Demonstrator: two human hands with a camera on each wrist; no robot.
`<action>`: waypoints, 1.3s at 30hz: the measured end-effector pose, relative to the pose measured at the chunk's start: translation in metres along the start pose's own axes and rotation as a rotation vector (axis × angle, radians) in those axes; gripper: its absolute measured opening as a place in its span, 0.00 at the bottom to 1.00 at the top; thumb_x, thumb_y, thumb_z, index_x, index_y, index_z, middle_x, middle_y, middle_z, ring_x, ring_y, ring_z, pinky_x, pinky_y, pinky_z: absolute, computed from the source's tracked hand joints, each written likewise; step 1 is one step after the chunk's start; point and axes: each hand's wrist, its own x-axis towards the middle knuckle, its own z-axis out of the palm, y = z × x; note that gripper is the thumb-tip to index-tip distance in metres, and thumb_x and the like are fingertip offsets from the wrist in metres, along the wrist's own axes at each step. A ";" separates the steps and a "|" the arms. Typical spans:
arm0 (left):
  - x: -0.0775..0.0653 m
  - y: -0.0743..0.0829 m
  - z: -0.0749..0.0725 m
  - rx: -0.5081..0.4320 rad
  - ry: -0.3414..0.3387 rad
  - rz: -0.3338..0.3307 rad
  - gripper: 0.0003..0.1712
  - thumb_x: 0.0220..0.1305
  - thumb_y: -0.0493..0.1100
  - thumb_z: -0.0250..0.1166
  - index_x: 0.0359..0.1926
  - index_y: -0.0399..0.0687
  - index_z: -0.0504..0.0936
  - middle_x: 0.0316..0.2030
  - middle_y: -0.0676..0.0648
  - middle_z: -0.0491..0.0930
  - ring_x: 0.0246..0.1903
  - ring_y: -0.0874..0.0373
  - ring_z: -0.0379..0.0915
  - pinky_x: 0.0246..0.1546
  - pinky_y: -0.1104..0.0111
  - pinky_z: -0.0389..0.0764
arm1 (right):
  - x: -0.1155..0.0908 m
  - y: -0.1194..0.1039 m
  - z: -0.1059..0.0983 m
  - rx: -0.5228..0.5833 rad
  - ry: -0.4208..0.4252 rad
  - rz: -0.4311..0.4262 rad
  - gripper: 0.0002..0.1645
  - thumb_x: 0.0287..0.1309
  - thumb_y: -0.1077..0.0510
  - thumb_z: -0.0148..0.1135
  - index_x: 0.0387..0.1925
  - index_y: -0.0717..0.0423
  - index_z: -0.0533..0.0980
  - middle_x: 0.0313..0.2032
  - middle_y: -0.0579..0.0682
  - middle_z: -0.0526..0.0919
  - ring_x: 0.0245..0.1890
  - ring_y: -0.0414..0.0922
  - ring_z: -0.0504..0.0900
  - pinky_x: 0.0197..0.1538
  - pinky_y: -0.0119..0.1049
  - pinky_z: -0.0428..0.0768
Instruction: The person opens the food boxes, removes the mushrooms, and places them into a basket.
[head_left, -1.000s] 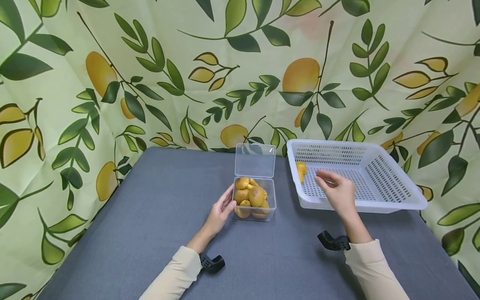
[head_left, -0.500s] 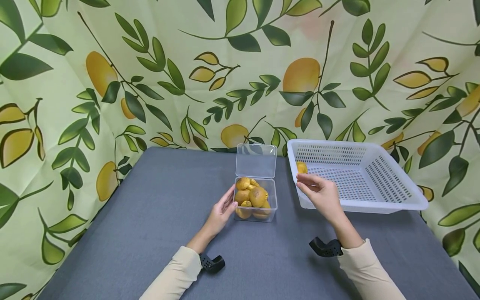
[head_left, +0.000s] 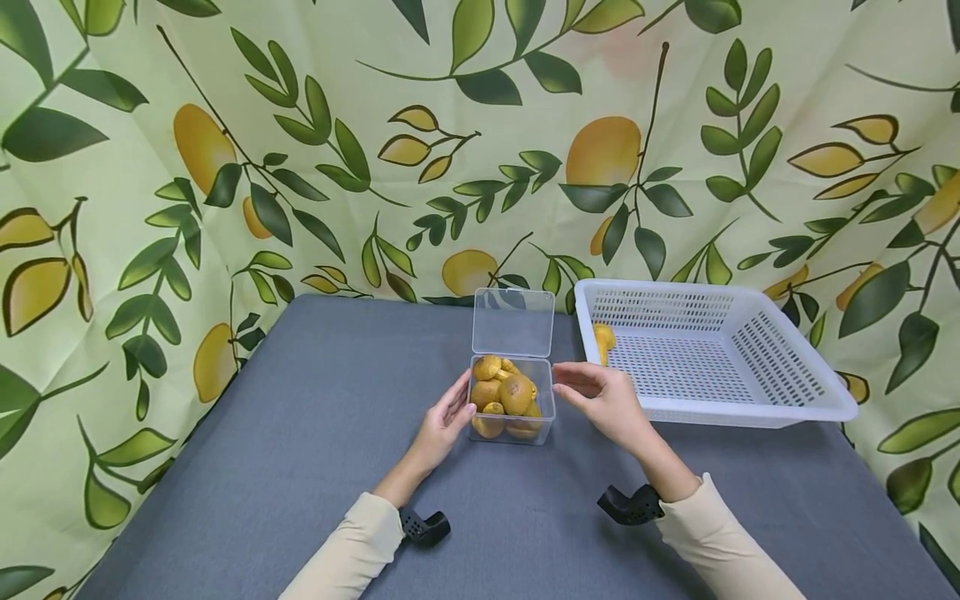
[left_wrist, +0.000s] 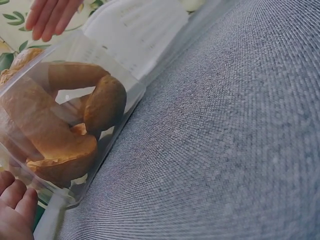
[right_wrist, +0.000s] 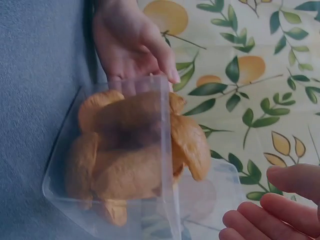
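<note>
A clear plastic box (head_left: 539, 430), lid raised at the back, holds several yellow-brown mushrooms (head_left: 515, 393) heaped to its rim. At its left wall lies my left hand (head_left: 437, 432), fingers extended along the side and thumb by the front corner. The right wrist view shows that palm (right_wrist: 127, 55) facing the box's side. Just off the right wall is my right hand (head_left: 609, 407), fingers and thumb reaching toward the box and holding nothing. In the left wrist view, mushroom stems and caps (left_wrist: 72, 75) show through the plastic.
A white perforated basket (head_left: 780, 412) stands at the right rear, with a yellow mushroom (head_left: 604, 337) at its left end. Grey cloth (head_left: 360, 375) covers the table. A leaf-patterned curtain (head_left: 420, 200) hangs behind and along the left.
My right hand has come left from over the basket to the right side of the box. My left hand and the box are nearly where they were.
</note>
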 end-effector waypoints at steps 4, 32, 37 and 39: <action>0.000 0.000 0.000 -0.005 -0.001 -0.016 0.33 0.71 0.36 0.51 0.73 0.32 0.53 0.74 0.33 0.53 0.73 0.40 0.49 0.67 0.86 0.57 | 0.001 -0.001 0.008 0.014 -0.021 -0.017 0.18 0.53 0.65 0.68 0.47 0.65 0.81 0.43 0.63 0.87 0.42 0.56 0.88 0.43 0.38 0.88; 0.000 -0.001 0.001 -0.037 -0.006 -0.019 0.33 0.71 0.35 0.51 0.72 0.31 0.52 0.73 0.32 0.52 0.73 0.39 0.48 0.66 0.88 0.56 | 0.012 0.006 0.038 0.080 -0.120 -0.011 0.28 0.47 0.64 0.73 0.52 0.69 0.77 0.50 0.67 0.82 0.48 0.62 0.84 0.52 0.49 0.85; 0.000 -0.001 0.001 -0.042 0.002 -0.028 0.33 0.71 0.35 0.51 0.72 0.32 0.53 0.74 0.32 0.52 0.74 0.41 0.48 0.65 0.89 0.57 | 0.014 0.005 0.041 0.104 -0.147 -0.009 0.30 0.45 0.65 0.74 0.53 0.70 0.77 0.52 0.68 0.81 0.49 0.63 0.84 0.53 0.51 0.84; -0.001 -0.001 0.001 -0.046 0.005 -0.026 0.33 0.71 0.35 0.51 0.72 0.31 0.53 0.74 0.32 0.52 0.74 0.41 0.48 0.65 0.89 0.57 | 0.014 0.005 0.043 0.093 -0.151 -0.019 0.31 0.44 0.65 0.75 0.53 0.69 0.77 0.52 0.68 0.81 0.49 0.62 0.84 0.52 0.51 0.84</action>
